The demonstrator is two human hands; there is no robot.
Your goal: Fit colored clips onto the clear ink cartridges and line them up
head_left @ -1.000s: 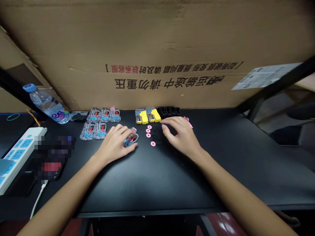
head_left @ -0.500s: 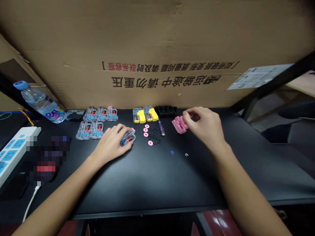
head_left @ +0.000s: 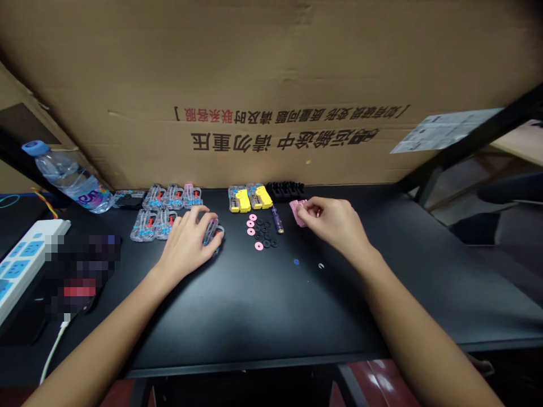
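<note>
My left hand is closed around a clear plastic part with red and blue insides, which stands on its edge and is partly hidden by my fingers. My right hand pinches a pink plastic piece at its fingertips, just above the black tabletop. Nearest that hand lie a small purple tube, several pink washers and several black rings. Further back sit yellow parts in clear casings.
Several clear parts stand at the table's back left, and a black comb-like piece at the back. A small blue bit and white ring lie in front. A water bottle, power strip and blurred phone are left; a cardboard sheet stands behind.
My right hand has moved left and down, carrying the pink piece. My left hand has shifted slightly left and turned the clear part onto its edge.
</note>
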